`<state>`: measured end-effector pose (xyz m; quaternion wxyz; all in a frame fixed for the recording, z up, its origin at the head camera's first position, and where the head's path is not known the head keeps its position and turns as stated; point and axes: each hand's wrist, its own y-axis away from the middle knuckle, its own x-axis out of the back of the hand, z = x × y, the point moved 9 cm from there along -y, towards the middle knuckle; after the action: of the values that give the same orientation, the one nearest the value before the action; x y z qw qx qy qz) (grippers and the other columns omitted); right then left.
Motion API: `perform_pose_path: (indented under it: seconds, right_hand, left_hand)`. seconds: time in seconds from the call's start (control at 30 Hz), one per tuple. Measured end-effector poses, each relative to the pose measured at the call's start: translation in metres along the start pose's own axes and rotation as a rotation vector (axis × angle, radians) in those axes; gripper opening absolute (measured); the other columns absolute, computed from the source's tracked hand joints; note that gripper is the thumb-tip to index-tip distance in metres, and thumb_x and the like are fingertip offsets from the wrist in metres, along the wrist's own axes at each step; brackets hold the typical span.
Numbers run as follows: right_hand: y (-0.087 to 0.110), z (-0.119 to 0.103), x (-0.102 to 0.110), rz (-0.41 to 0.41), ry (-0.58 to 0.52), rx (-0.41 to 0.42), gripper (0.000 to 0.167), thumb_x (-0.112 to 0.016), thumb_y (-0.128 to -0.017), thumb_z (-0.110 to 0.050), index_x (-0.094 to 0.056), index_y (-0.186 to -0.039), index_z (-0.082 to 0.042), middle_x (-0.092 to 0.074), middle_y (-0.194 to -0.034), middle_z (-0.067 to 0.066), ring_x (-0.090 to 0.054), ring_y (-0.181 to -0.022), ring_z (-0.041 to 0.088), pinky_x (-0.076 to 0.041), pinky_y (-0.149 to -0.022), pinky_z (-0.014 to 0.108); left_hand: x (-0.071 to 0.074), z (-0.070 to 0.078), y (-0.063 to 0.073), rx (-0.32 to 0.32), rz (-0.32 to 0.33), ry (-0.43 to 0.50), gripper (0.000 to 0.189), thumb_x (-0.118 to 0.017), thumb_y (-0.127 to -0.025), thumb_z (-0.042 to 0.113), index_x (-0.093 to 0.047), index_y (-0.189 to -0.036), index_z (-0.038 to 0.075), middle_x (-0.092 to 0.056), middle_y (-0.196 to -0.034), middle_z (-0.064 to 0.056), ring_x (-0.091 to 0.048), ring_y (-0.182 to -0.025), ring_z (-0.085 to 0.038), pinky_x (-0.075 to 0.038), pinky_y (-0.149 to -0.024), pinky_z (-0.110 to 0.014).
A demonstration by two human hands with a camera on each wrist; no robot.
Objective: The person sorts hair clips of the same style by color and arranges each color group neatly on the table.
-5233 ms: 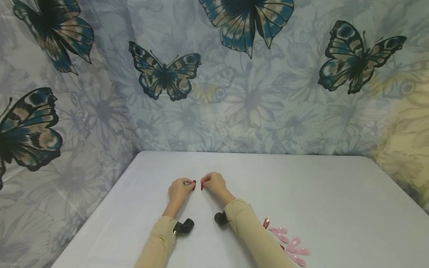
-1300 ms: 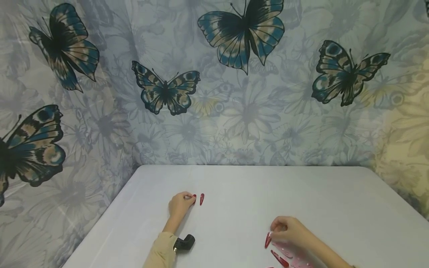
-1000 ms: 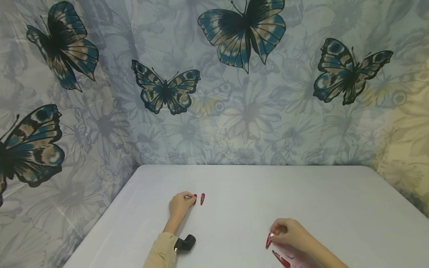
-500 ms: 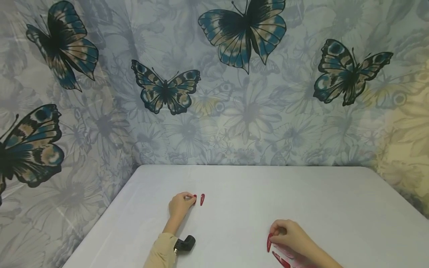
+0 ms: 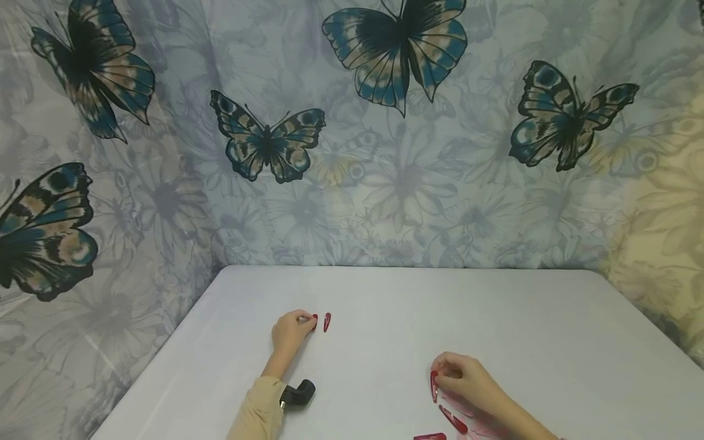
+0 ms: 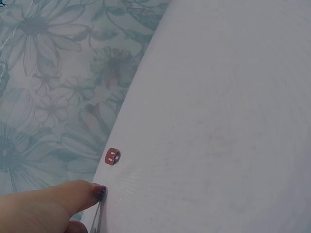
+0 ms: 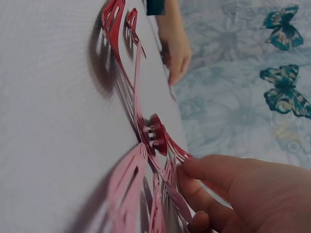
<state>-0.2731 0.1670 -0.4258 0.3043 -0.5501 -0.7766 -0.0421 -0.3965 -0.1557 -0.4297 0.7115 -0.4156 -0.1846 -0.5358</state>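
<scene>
In the head view my left hand (image 5: 290, 334) rests at the table's left, thumb and forefinger pinching a small red hair clip (image 5: 315, 322). Just right of it lies another red hair clip (image 5: 327, 322), seen end-on in the left wrist view (image 6: 112, 156). My right hand (image 5: 466, 377), nearer the front right, pinches the top end of a red hair clip (image 5: 434, 387). Below that are a slanted red clip (image 5: 453, 420) and one cut by the frame edge (image 5: 430, 437). Pink hair clips (image 7: 129, 187) lie beneath and beside my right hand, partly hidden by it.
The white table (image 5: 379, 299) reaches back to a butterfly-patterned curtain (image 5: 407, 201), which also hangs along the left side. A black wrist camera (image 5: 299, 393) sticks out from my left sleeve (image 5: 258, 409).
My right hand has let go of a red clip beside the left hand and moved to the clips at front right, where it now pinches another and has turned it slightly. The left hand stays put.
</scene>
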Motion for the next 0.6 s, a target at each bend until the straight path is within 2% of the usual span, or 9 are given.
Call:
perform_pose_path:
  seconds: [0.23,0.37,0.6]
  right_hand:
    - [-0.0036,0.0018,-0.0022,-0.006,0.020,-0.046,0.008,-0.061,-0.083,-0.007,-0.058,-0.088,-0.001,-0.055,-0.071,-0.004,-0.047,-0.056,0.004,-0.041,-0.050,0.022]
    - [-0.0016,0.0004,-0.0028,-0.004,0.006,-0.013,0.006,-0.060,-0.084,-0.006,-0.058,-0.088,-0.002,-0.056,-0.071,-0.004,-0.049,-0.057,0.005,-0.043,-0.051,0.023]
    - [-0.0022,-0.0015,-0.0006,0.014,-0.003,0.016,0.006,-0.060,-0.083,-0.003,-0.055,-0.087,-0.004,-0.056,-0.070,-0.005,-0.048,-0.056,0.004,-0.042,-0.049,0.023]
  left_hand:
    - [0.0028,-0.0005,-0.0006,0.002,-0.006,0.009,0.010,-0.071,-0.073,0.023,-0.068,-0.072,0.014,-0.043,-0.046,0.008,-0.034,-0.044,-0.010,-0.029,-0.045,-0.028]
    - [0.0017,-0.0014,0.0001,0.010,-0.027,0.011,0.010,-0.071,-0.073,0.024,-0.068,-0.071,0.015,-0.042,-0.046,0.009,-0.033,-0.044,-0.010,-0.029,-0.046,-0.028]
    - [0.0016,-0.0001,-0.0002,0.002,-0.023,0.008,0.010,-0.071,-0.073,0.023,-0.067,-0.071,0.014,-0.044,-0.047,0.009,-0.033,-0.045,-0.009,-0.029,-0.047,-0.028]
